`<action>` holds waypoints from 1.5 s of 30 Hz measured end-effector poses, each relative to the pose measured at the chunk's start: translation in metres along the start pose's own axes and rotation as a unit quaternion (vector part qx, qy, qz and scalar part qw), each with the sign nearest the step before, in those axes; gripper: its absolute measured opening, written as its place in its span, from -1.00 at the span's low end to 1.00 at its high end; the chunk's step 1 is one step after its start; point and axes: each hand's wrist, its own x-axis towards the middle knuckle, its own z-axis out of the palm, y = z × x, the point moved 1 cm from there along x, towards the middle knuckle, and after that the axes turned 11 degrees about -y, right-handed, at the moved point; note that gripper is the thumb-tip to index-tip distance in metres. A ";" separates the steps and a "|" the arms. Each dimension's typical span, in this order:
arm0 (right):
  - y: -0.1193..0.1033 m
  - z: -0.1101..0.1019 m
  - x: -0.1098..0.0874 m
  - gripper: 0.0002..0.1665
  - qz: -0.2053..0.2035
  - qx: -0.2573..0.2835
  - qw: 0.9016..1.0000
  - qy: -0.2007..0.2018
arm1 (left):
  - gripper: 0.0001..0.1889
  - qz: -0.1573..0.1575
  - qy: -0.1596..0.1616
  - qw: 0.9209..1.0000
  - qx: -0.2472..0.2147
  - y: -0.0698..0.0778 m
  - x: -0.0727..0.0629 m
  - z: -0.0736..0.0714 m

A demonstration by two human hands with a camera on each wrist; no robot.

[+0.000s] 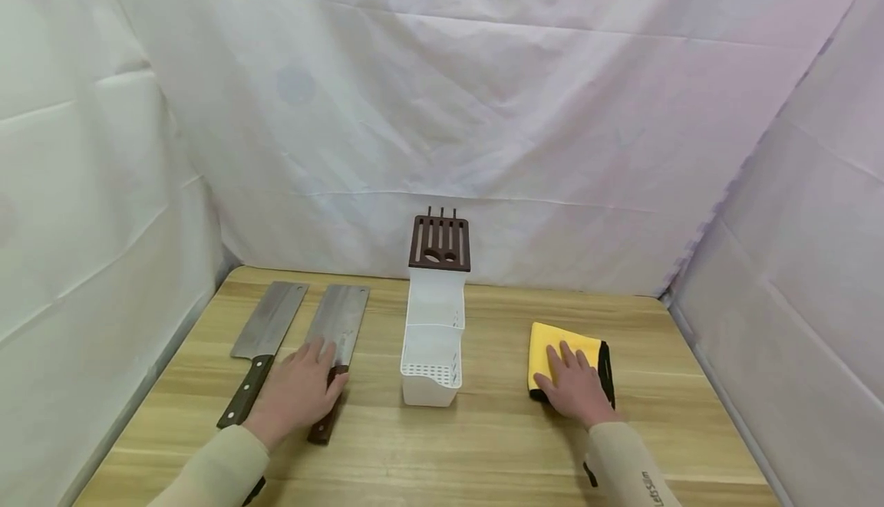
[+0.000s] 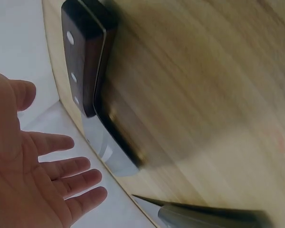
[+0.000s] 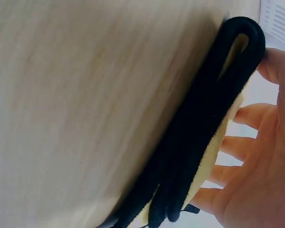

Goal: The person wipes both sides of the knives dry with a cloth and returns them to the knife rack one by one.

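Two cleavers lie on the left of the wooden table, blades pointing away. My left hand (image 1: 300,388) is held over the brown-handled cleaver (image 1: 341,311), hiding the part where blade meets handle. In the left wrist view its fingers are spread and relaxed, with a gap to that cleaver's handle (image 2: 83,59). Farther left is the cleaver with the dark handle (image 1: 245,393). On the right, my right hand (image 1: 576,388) is over a folded yellow cloth (image 1: 545,338) with black edging (image 3: 199,109). Its fingertips touch the cloth's top, and the fingers are only slightly bent.
Between the hands stands a white plastic knife holder (image 1: 433,342) with perforated compartments and a brown slotted top (image 1: 440,242). White sheeting (image 1: 442,108) hangs behind the table (image 1: 442,461) and along both sides. Small dark pieces show beside each forearm near the front.
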 end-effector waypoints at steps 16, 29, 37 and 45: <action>0.022 0.014 -0.014 0.11 0.000 -0.008 1.000 -0.015 | -0.58 -0.002 0.015 0.999 0.043 0.024 0.006 0.019; 0.012 0.020 -0.010 0.28 -0.020 -0.026 0.999 -0.009 | -0.48 -0.029 -0.013 0.998 0.053 0.021 0.003 0.023; 0.004 0.022 -0.004 0.20 -0.013 -0.037 0.999 0.016 | -0.51 -0.044 -0.003 0.998 0.041 0.019 0.004 0.023; 0.002 0.020 0.000 -0.09 -0.019 -0.051 0.998 0.019 | -0.61 -0.035 0.013 0.998 0.052 0.019 0.002 0.022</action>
